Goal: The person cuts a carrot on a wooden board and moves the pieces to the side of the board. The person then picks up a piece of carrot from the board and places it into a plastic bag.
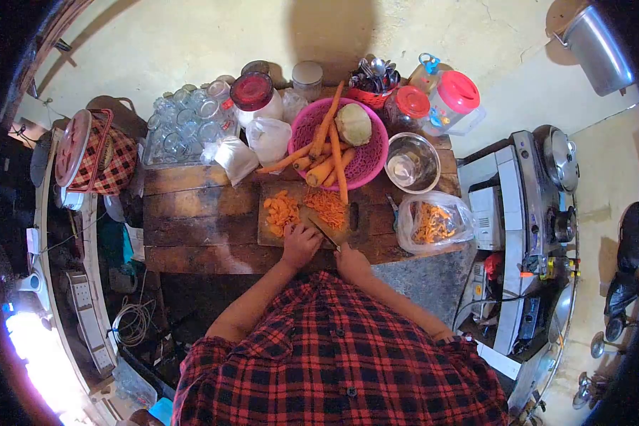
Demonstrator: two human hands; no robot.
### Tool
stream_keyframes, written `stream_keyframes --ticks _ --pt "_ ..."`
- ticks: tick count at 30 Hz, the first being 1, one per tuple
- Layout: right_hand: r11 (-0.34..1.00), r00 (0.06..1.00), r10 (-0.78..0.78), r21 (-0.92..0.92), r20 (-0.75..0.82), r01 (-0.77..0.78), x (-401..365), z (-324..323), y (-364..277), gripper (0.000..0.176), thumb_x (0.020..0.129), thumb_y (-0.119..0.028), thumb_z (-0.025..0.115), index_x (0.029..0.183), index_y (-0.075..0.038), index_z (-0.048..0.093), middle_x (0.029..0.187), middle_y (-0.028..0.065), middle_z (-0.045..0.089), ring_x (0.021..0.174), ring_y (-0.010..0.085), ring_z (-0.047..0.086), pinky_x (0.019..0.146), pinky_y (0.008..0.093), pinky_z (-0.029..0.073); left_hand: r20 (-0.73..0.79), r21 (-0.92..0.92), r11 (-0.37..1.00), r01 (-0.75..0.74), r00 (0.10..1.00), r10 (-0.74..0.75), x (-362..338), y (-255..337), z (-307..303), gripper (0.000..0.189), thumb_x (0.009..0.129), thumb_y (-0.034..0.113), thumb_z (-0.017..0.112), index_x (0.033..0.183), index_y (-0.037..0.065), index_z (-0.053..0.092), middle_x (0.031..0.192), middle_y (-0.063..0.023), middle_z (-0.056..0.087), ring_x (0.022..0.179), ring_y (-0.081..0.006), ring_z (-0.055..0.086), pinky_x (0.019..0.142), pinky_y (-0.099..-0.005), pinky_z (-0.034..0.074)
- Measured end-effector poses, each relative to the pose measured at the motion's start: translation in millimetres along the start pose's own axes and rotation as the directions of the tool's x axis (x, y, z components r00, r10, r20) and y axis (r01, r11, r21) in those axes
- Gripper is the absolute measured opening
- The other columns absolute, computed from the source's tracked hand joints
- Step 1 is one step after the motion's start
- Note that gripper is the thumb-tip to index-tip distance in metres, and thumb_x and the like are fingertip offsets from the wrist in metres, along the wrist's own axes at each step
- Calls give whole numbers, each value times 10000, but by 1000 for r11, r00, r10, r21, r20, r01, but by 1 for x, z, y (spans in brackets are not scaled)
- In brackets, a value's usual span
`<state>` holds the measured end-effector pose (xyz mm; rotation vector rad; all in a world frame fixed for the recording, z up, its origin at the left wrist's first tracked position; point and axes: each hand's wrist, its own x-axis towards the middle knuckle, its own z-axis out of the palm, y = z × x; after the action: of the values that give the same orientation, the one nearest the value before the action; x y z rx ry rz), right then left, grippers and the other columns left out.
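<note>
A wooden cutting board [270, 236] lies on the table with a pile of carrot slices [281, 210] on its left and shredded carrot [326, 206] on its right. My left hand [300, 243] rests on the board's near edge, fingers curled down over something I cannot make out. My right hand [351, 261] grips the handle of a knife [324, 230] whose blade points up and left across the board. Behind the board a pink basket [373, 167] holds whole carrots [324, 131] and a cabbage [353, 123].
A steel bowl [412, 162] and a clear bag of orange pieces [433, 224] lie to the right. Jars with red lids [253, 94], a tray of glasses [184, 128], white bags [268, 138] and a spoon holder [373, 77] line the back. A stove [539, 206] stands far right.
</note>
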<state>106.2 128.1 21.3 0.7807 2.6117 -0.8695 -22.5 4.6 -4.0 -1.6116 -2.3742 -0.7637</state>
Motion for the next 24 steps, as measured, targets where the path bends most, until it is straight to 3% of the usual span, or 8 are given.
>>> stream_keyframes --ticks 5,8,12,17,24 --pt "995 996 83 52 29 -85 2 2 -7 302 896 -271 443 974 20 456 746 281 600 730 455 590 651 540 461 -13 22 1000 5 1000 -5 0 1 3 146 689 186 673 827 141 657 849 18 565 884 -191 506 824 -433 351" --pt "1000 999 22 6 23 -22 7 -4 -10 308 897 -274 442 987 20 447 765 284 601 748 452 591 654 541 460 -23 13 1000 -11 1000 11 3 2 -3 144 689 186 671 823 137 655 836 12 558 872 -197 505 818 -429 354" --pt "998 997 48 44 67 -51 -2 -7 -9 308 897 -277 443 988 18 450 778 285 598 753 450 588 659 532 461 13 18 1000 3 1000 -4 0 0 -1 142 681 184 673 812 132 654 825 9 554 850 -194 503 815 -421 347" --pt "996 999 23 90 -24 -21 8 12 -4 311 896 -272 447 992 23 450 758 289 586 739 458 581 639 540 455 -15 13 1000 -18 1000 18 0 0 2 144 668 181 683 797 125 653 824 11 554 841 -189 504 804 -417 342" --pt "996 1000 20 90 2 -20 -1 10 -2 315 900 -277 442 994 23 426 758 291 587 727 460 582 642 545 457 -19 -22 999 25 999 -26 -2 2 0 157 661 181 693 803 127 654 847 15 569 857 -187 505 800 -415 338"
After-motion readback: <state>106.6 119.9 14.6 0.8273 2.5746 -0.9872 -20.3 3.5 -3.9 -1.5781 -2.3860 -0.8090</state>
